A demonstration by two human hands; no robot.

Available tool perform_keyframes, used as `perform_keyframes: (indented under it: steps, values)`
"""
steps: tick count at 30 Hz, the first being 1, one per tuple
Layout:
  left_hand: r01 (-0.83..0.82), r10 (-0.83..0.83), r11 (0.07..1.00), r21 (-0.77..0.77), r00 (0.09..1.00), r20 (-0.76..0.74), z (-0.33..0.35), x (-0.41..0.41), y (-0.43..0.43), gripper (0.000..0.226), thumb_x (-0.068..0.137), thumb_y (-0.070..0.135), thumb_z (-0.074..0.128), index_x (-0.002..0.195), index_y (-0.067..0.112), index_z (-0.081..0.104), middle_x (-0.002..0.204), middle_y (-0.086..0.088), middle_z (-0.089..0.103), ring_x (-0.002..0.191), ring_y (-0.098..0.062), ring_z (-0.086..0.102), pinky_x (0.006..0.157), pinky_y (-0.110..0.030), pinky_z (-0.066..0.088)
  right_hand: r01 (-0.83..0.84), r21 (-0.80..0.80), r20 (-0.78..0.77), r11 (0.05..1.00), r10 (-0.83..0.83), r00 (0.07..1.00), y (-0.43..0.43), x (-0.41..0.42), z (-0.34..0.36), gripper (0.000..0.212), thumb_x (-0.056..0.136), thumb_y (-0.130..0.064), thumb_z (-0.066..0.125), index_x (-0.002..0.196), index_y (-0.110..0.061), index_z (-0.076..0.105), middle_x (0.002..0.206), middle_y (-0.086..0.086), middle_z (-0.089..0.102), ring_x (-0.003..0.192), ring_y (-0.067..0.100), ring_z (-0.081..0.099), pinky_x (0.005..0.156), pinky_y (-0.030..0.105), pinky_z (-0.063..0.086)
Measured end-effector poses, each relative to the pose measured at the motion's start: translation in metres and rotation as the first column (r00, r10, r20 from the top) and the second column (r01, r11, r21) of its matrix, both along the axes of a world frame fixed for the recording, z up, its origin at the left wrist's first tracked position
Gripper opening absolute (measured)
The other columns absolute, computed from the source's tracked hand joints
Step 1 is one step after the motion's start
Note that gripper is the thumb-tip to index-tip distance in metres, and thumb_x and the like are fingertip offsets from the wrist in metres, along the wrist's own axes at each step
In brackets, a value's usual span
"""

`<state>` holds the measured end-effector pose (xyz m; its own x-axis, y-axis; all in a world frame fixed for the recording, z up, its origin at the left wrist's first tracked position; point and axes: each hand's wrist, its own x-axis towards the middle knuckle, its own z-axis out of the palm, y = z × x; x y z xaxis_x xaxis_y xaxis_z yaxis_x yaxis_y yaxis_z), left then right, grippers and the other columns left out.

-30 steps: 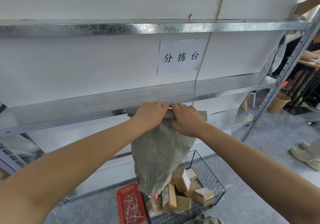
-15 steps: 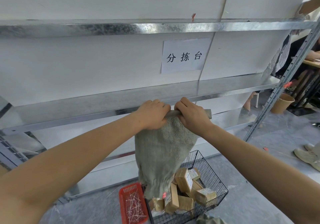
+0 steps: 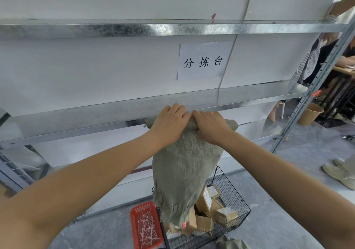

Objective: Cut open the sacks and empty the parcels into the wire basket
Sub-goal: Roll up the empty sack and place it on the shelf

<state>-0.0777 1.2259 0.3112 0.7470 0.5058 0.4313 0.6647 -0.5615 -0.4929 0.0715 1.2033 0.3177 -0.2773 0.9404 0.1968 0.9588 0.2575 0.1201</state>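
A grey-green woven sack (image 3: 182,172) hangs upside down, its open frayed end down over the black wire basket (image 3: 238,200). My left hand (image 3: 170,125) and my right hand (image 3: 210,126) grip the sack's upper end side by side, fingers curled over the bunched fabric. Several brown cardboard parcels (image 3: 207,208) with labels lie in the basket; one parcel sits right at the sack's mouth.
A metal shelf rack (image 3: 115,112) with a paper sign (image 3: 203,60) stands behind the sack. A red plastic tray (image 3: 146,227) of cut ties lies left of the basket. Another sack (image 3: 230,244) lies at the bottom. People, a shoe (image 3: 340,173) and a brown bin (image 3: 310,114) are at right.
Both hands have stayed on the sack's top, shifting it slightly. The parcels in the basket look much the same.
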Motion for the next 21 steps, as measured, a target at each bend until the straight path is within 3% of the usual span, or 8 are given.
perform_keyframes:
  steps: [3,6,8,10,13,16,19,21]
  values:
    - [-0.122,0.095,0.941,-0.316,0.990,-0.101,0.011,0.004,-0.001,0.045,0.085,0.034,0.055,0.122,0.010,0.046,0.115,-0.007,0.053,0.107,-0.024,0.048,0.085,-0.033,0.039,-0.013,0.148,-0.001,0.989,0.013,1.000,0.002,0.001,-0.012,0.029,0.079,-0.006,0.057,0.107,-0.005,0.049,0.097,0.011,0.060,0.088,0.031,0.057,0.071,0.035,0.036]
    - [-0.139,0.109,0.799,-0.585,0.990,-0.087,0.021,0.004,0.000,0.048,0.088,0.038,0.052,0.124,0.009,0.041,0.121,-0.009,0.053,0.108,-0.025,0.052,0.088,-0.036,0.043,-0.029,0.256,0.009,0.966,0.028,1.000,0.001,0.000,-0.020,0.046,0.038,-0.002,0.081,0.078,-0.006,0.058,0.064,0.008,0.059,0.053,0.028,0.056,0.050,0.028,0.039]
    - [-0.116,0.135,0.721,-0.684,0.991,-0.026,0.020,0.004,0.005,0.043,0.088,0.034,0.055,0.120,0.009,0.044,0.117,-0.010,0.057,0.103,-0.026,0.056,0.086,-0.038,0.047,-0.020,0.265,-0.016,0.964,0.025,1.000,0.000,0.000,-0.022,0.051,0.031,-0.007,0.085,0.075,-0.008,0.059,0.062,0.005,0.058,0.050,0.025,0.055,0.049,0.027,0.041]
    - [-0.111,0.161,0.722,-0.683,0.987,0.010,0.017,0.004,0.006,0.037,0.089,0.029,0.055,0.118,0.009,0.046,0.113,-0.011,0.059,0.100,-0.027,0.058,0.081,-0.038,0.046,-0.029,0.220,-0.039,0.975,0.038,0.998,0.000,0.001,-0.025,0.055,0.039,-0.024,0.090,0.082,-0.008,0.060,0.070,0.006,0.059,0.059,0.027,0.058,0.055,0.030,0.043]
    - [-0.128,0.183,0.819,-0.559,0.982,0.043,0.012,0.005,0.004,0.031,0.092,0.024,0.050,0.118,0.009,0.045,0.109,-0.011,0.060,0.097,-0.028,0.059,0.072,-0.035,0.043,-0.055,0.154,-0.100,0.987,0.071,0.992,-0.004,0.000,-0.021,0.058,0.066,-0.041,0.078,0.108,-0.006,0.056,0.099,0.012,0.058,0.090,0.032,0.057,0.076,0.039,0.042]
    - [-0.158,0.190,0.897,-0.413,0.981,0.037,0.006,0.003,0.001,0.024,0.094,0.015,0.043,0.117,0.009,0.042,0.105,-0.010,0.060,0.088,-0.027,0.060,0.063,-0.033,0.039,-0.061,0.076,-0.070,0.995,0.066,0.995,-0.005,0.001,-0.016,0.047,0.083,-0.035,0.059,0.123,-0.014,0.046,0.118,0.006,0.051,0.109,0.027,0.049,0.088,0.037,0.038]
    - [-0.182,0.212,0.921,-0.345,0.976,0.050,0.004,0.001,-0.002,0.024,0.091,0.005,0.038,0.114,0.009,0.042,0.103,-0.010,0.055,0.080,-0.026,0.054,0.061,-0.031,0.031,-0.042,0.042,-0.032,0.998,0.044,0.999,-0.003,0.005,-0.011,0.031,0.084,-0.019,0.052,0.114,-0.014,0.050,0.112,0.005,0.056,0.104,0.027,0.051,0.082,0.034,0.039]
    - [-0.196,0.227,0.923,-0.330,0.972,0.058,0.004,0.004,-0.003,0.026,0.089,0.003,0.040,0.114,0.009,0.042,0.104,-0.010,0.054,0.085,-0.026,0.054,0.062,-0.032,0.029,-0.026,0.014,0.011,1.000,0.025,1.000,-0.001,0.006,-0.011,0.027,0.085,-0.015,0.047,0.112,-0.015,0.051,0.106,0.003,0.061,0.103,0.027,0.051,0.080,0.033,0.037]
